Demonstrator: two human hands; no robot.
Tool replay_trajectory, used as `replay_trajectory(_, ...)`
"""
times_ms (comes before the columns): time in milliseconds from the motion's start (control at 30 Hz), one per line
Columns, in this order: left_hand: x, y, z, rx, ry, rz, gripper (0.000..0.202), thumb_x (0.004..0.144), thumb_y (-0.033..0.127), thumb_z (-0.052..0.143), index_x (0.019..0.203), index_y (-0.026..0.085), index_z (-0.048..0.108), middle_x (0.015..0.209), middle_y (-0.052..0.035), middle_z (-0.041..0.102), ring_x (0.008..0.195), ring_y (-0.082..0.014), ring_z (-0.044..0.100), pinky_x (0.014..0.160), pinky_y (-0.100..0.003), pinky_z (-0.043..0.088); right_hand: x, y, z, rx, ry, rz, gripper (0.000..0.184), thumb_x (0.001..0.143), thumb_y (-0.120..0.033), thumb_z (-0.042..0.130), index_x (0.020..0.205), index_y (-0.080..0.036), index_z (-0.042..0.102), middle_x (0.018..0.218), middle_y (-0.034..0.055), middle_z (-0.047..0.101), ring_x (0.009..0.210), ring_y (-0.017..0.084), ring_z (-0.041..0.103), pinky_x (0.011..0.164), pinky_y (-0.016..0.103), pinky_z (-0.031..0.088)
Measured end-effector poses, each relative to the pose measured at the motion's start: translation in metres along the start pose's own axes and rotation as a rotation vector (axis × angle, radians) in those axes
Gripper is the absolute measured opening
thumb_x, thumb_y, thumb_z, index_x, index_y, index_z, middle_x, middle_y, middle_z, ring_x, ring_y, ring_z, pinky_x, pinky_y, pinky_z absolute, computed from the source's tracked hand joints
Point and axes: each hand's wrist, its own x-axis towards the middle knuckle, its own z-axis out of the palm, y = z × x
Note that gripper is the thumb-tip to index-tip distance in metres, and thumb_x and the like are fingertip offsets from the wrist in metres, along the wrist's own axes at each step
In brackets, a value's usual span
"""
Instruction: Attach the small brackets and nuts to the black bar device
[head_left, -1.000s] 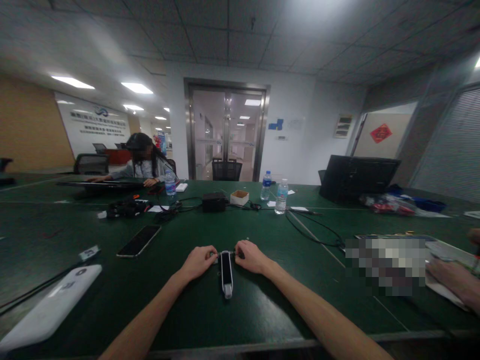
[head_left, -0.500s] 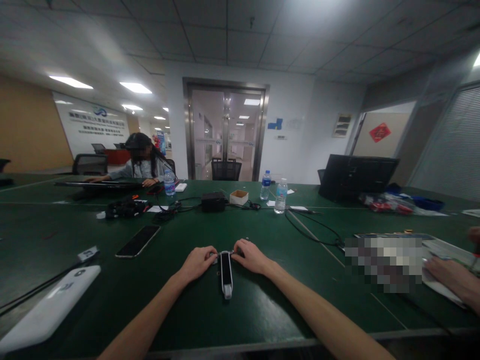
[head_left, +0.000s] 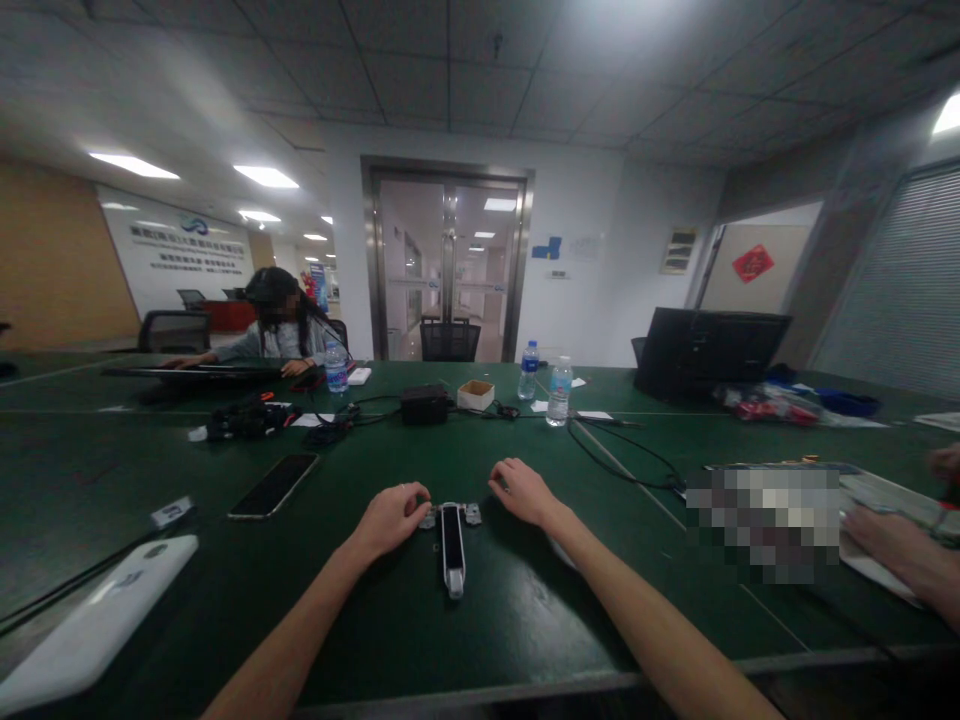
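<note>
A black flat smartphone [head_left: 273,485] lies on the green table [head_left: 150,460] toward its left edge, near a long white plastic case [head_left: 94,625]. Two clear plastic water bottles [head_left: 558,392] stand near the far edge, beside a small open cardboard box [head_left: 477,395].

Your left hand [head_left: 391,517] rests on the green tabletop [head_left: 480,610] near its front edge, fingertips touching the small metal piece at the left of the dark, narrow device [head_left: 452,545] that lies lengthwise before you. Your right hand [head_left: 523,490] sits just right of the device's far end, apart from it, fingers loosely curled. A black phone [head_left: 274,485] lies further left, and a white case [head_left: 90,630] near the front left corner. Toward the far edge stand two water bottles [head_left: 558,393], a small cardboard box [head_left: 476,395] and a black adapter [head_left: 424,404] with cables. Another person's hand [head_left: 900,555] rests at the right edge.
</note>
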Motion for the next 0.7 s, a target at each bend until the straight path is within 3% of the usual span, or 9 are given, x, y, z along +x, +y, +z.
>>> replay_trajectory(133,-0.005,0.005,-0.006,-0.061,-0.122,0.094,0.024,0.084,0.035,0.051,0.09,0.016,0.065,0.075,-0.0008,0.058,0.068,-0.0156,0.053,0.061,-0.025,0.04,-0.002,0.013,-0.008,-0.091,-0.101,0.133,0.017,0.089,-0.027,0.049,0.097,-0.017,0.061,0.101,0.01,0.061,0.097,0.021,0.054,0.078,0.029,0.04)
replay_trajectory(333,-0.008,0.003,-0.002,-0.151,-0.34,0.101,0.021,0.079,0.035,0.06,0.086,0.016,0.065,0.084,-0.0003,0.059,0.073,-0.014,0.055,0.063,-0.023,0.042,-0.004,0.014,-0.007,-0.092,-0.233,0.157,0.02,0.087,-0.026,0.049,0.098,-0.017,0.062,0.101,0.0097,0.062,0.093,0.021,0.058,0.072,0.027,0.04)
replay_trajectory(700,-0.009,0.009,-0.007,-0.127,-0.336,0.154,0.018,0.08,0.031,0.058,0.087,0.018,0.068,0.086,-0.0006,0.06,0.074,-0.0149,0.054,0.064,-0.024,0.042,-0.004,0.012,-0.003,-0.069,-0.176,0.09,0.017,0.082,-0.019,0.05,0.092,-0.019,0.064,0.092,0.0083,0.063,0.085,0.021,0.059,0.067,0.027,0.039)
